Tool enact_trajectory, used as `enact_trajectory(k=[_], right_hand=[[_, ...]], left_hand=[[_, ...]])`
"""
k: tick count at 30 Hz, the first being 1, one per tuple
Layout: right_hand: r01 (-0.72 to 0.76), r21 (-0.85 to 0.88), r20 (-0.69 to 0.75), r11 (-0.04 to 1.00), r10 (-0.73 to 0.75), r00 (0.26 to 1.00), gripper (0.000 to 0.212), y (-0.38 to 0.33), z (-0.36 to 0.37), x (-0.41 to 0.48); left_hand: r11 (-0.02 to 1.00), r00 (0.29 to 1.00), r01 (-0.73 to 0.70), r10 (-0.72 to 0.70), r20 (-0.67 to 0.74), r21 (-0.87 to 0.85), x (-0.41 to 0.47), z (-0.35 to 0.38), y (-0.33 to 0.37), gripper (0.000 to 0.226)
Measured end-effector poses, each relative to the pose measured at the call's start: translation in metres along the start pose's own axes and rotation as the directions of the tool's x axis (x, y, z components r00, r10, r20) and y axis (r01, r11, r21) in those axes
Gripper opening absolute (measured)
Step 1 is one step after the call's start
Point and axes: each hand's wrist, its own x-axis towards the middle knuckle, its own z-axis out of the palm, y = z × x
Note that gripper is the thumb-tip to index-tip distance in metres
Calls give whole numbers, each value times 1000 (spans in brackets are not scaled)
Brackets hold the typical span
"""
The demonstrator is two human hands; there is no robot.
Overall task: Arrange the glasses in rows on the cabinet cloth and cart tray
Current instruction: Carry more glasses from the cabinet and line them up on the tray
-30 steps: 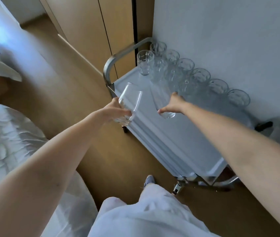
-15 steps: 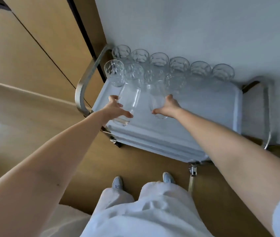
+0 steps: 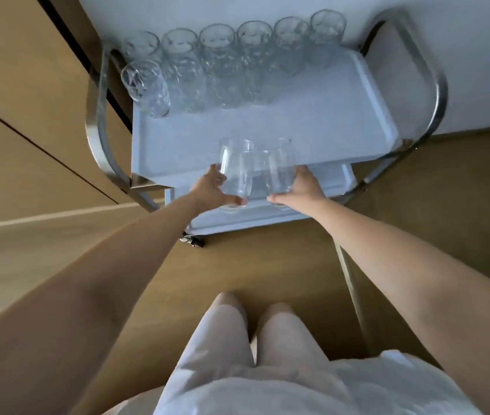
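Fingers (image 3: 233, 201) of left hand (image 3: 208, 190) and right hand (image 3: 305, 190) clasp glasses (image 3: 235, 167) over the tray (image 3: 312, 130) near edge, close enough that they may clink and chip.

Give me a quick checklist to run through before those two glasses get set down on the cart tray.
1. Grip of left hand on left glass: ok.
2. Grip of right hand on right glass: ok.
3. Bare space on the tray in front of the back row: ok.
4. A second row to follow, begun by the lone glass at the left: ok.
5. Held glasses not touching each other: cannot tell.
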Motion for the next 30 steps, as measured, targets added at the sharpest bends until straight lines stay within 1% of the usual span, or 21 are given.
enact_trajectory(k=[2,5,7,10,12,14,16,18,20,24,27,30], right_hand=[[-19,40,-70,999,22,997,82,30,20,-7],[-28,92,-129,995,40,991,77,71,58,-32],[-16,114,-145,993,32,989,78,97,90,-56],[19,83,-167,996,-5,986,85,129,134,-93],[50,82,-198,995,-33,980,86,139,155,-119],[75,126,-248,989,-42,968,82,144,173,-140],[108,161,-281,981,-59,958,78,141,185,-163],[142,171,-293,975,-88,952,76,133,188,-181],[164,195,-290,967,-103,951,76,128,187,-191],[178,169,-261,970,-130,957,83,118,179,-192],[159,181,-250,971,-111,962,89,118,177,-175],[134,192,-244,972,-85,966,92,118,182,-157]], left_hand=[[998,999,-44,44,-8,40,3,25,-33,98],[996,994,-86,87,-67,20,-8,59,-79,93],[991,987,-133,135,-83,26,-26,84,-108,94],[979,971,-193,199,-133,60,-56,118,-152,94],[968,949,-233,246,-195,88,-82,136,-172,93],[963,934,-258,269,-237,74,-104,148,-189,93],[958,925,-276,285,-250,74,-126,150,-200,92],[952,918,-285,305,-253,115,-143,147,-199,92],[953,914,-277,302,-271,125,-151,140,-197,94],[962,909,-249,272,-315,111,-153,132,-192,100],[972,912,-224,235,-336,70,-143,132,-197,98],[984,920,-170,176,-351,48,-128,135,-210,95]])
